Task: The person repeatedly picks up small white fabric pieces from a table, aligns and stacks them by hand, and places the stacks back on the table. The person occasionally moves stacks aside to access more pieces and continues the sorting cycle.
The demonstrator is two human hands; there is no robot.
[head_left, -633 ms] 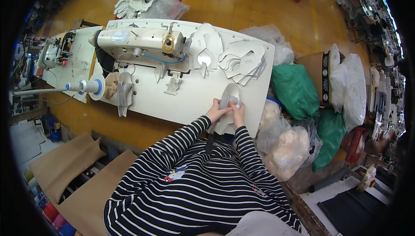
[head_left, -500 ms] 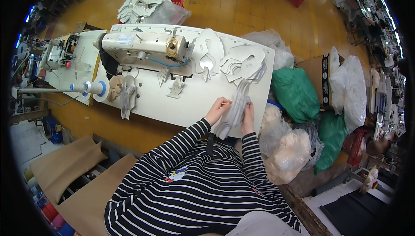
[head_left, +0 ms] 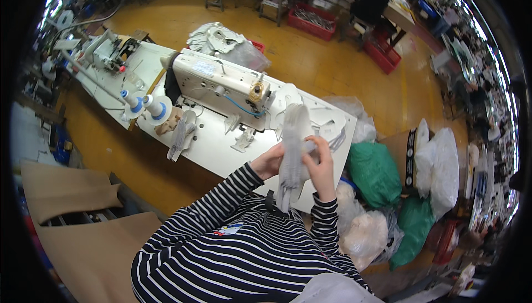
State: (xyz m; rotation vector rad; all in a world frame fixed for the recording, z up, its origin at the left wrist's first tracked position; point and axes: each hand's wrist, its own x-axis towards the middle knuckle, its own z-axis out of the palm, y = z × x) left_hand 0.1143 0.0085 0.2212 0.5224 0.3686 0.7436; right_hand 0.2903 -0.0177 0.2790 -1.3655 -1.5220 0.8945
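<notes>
Near the left edge of the bench [head_left: 221, 159] were the cones [head_left: 158, 111], then a bundle [head_left: 182, 136] at the near edge and the machine [head_left: 221, 84] behind. Farther right, the left hand [head_left: 270, 161] was curled round the left side of a stack [head_left: 292, 148], which it held together with the other hand. The stack stood lengthwise above the right part of the near edge, its lower end toward the person's body. Its many thin, grey-white layers looked light and soft, likely bendy one by one but firmer as a block; the likely trouble was slipping and fanning rather than breaking, so a grip on both long sides about midway, pressing the layers together, seemed best. The right hand [head_left: 321, 170] was narrowed on the right side, thumb and fingers at the edge; how hard it pinched could not be told. Beyond, loose pieces [head_left: 332, 131] lay toward the far right corner, partly hidden. Compared with the frame half a second earlier, the bundle lay unchanged by the near edge, the left hand had closed in on the stack, the stack had swung from a rightward lean to nearly straight and risen, and the whole view had turned, bringing in more floor beyond the far edge.
</notes>
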